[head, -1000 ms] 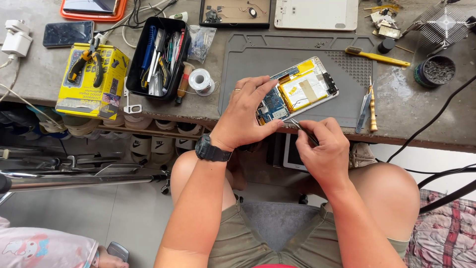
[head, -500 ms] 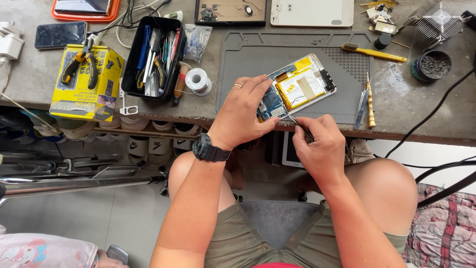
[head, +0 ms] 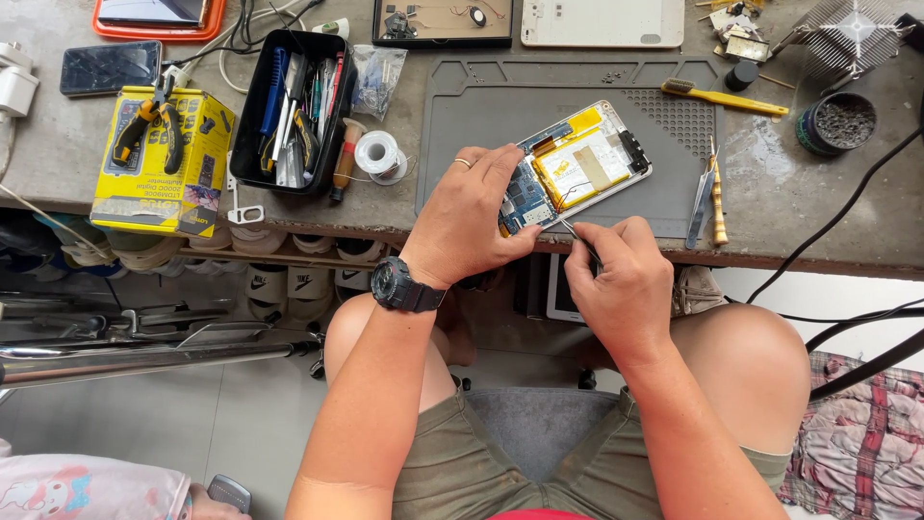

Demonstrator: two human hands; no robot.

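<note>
Where tools lie scattered, grey mat (head: 481,91) on concrete bench (head: 58,144).

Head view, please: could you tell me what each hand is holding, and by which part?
The left hand holds down the opened white tablet at its circuit-board end; the right hand pinches thin metal tweezers near their rear.

Opened tablet (head: 577,166) lies on the mat (head: 664,87); tool tray (head: 289,106) left, probably tweezers (head: 701,197) right.
</note>
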